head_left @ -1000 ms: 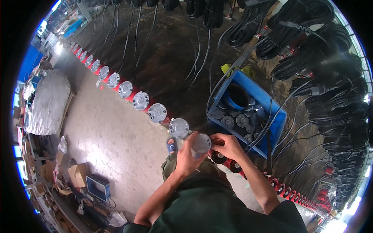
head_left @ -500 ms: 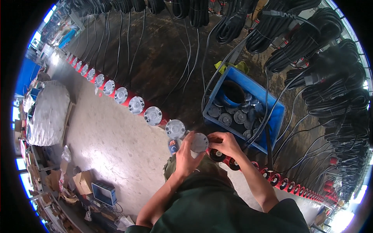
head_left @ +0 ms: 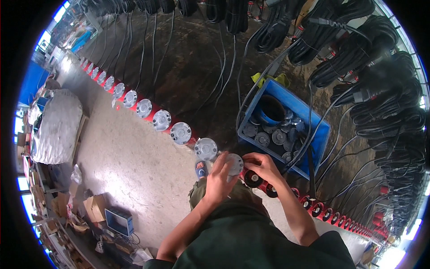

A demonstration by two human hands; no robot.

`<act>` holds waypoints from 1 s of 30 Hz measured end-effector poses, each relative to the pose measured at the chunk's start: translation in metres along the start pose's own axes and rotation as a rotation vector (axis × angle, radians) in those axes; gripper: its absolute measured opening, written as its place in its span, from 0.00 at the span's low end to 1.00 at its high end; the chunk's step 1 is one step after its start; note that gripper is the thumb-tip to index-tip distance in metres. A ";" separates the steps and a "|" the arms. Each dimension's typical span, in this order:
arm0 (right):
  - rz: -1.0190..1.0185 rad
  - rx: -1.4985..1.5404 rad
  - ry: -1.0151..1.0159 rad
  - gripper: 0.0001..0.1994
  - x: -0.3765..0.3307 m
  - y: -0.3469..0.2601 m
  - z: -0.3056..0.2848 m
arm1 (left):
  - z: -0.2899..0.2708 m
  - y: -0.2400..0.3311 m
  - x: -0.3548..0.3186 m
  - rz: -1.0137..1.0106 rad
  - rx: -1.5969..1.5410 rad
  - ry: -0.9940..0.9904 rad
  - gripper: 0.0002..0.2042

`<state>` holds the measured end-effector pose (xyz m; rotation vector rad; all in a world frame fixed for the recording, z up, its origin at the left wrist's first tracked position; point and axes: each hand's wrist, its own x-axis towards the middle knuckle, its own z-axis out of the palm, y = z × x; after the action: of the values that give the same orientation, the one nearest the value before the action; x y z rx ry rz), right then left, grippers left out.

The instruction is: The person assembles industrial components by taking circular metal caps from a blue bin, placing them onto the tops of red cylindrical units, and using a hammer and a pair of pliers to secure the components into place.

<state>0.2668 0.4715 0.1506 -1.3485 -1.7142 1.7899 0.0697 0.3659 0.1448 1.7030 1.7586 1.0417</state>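
Observation:
At the table's edge, right in front of me, a round grey metal cover [head_left: 235, 164] sits at the end of a red cylinder. My left hand [head_left: 218, 179] is closed around the cover's left side, fingers partly over its face. Thumb and fingertips of my right hand [head_left: 264, 169] are pinched together at the cover's right edge; what they may hold is too small to make out. Just left stands another cylinder with a grey cover [head_left: 206, 149], the nearest of a row of covered ones. Below my right hand, an uncovered red cylinder [head_left: 253, 179] shows its black open end.
A blue crate [head_left: 320, 148] on the dark table [head_left: 188, 58] holds several loose metal covers and a black round container [head_left: 272, 110]. Bundled black cables [head_left: 336, 58] line the far side, their leads crossing the table. More open red cylinders [head_left: 329, 213] run rightward. A blue bin [head_left: 120, 222] stands lower left.
The whole view has shifted slightly. My left fingers reach a little further over the cover's face; my right hand stays at its edge.

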 end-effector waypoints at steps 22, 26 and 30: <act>0.617 -1.367 0.632 0.23 -0.059 0.086 -0.182 | 0.031 -0.031 0.006 -0.020 -0.392 0.049 0.56; 0.756 -1.198 0.493 0.24 -0.038 0.049 -0.192 | 0.036 -0.042 0.004 -0.071 -0.435 0.039 0.54; 0.754 -1.060 0.640 0.26 -0.068 0.038 -0.179 | 0.037 -0.045 0.007 0.047 -0.328 0.059 0.55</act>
<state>0.4551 0.5186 0.1726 -2.8577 -1.8916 0.3304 0.0702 0.3829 0.0888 1.5277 1.4882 1.3308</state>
